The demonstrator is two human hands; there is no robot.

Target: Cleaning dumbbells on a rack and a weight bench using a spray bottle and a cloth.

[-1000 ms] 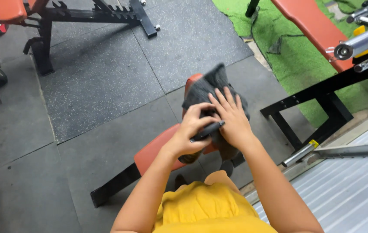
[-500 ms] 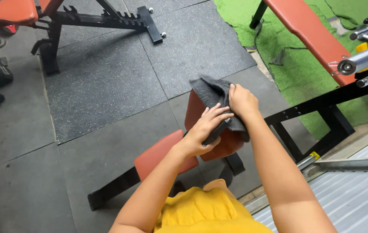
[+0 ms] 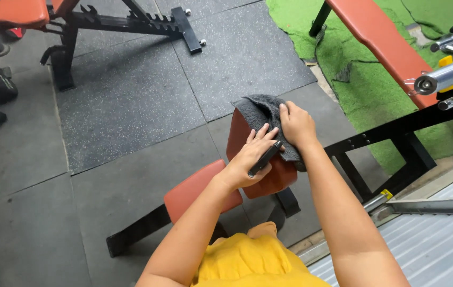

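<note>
The dark grey terry cloth (image 3: 261,112) lies draped over the upper edge of the red-brown padded vinyl backrest (image 3: 258,159) of a black-framed exercise bench. The matching padded seat (image 3: 197,188) sits just below and to the left of the backrest.

Right hand (image 3: 296,125): pressed flat onto the cloth at the top right of the backrest, fingers curled over the fabric. The grip is a loose closed hold on the cloth.

Left hand (image 3: 250,159): closed around a slim black rectangular device (image 3: 265,158), pinched between thumb and palm. The extended fingertips (image 3: 265,133) touch the lower edge of the cloth.

Handling judgement: the cloth appears light, soft and limp. It will fold and bunch under pressure and will likely slide on smooth vinyl unless pressed down. Take hold by gathering a fold near the top edge, where the fabric wraps over the pad. The backrest looks firm and gives stable backing.

A second red bench (image 3: 386,48) stands on green artificial turf (image 3: 354,69), well apart.
</note>
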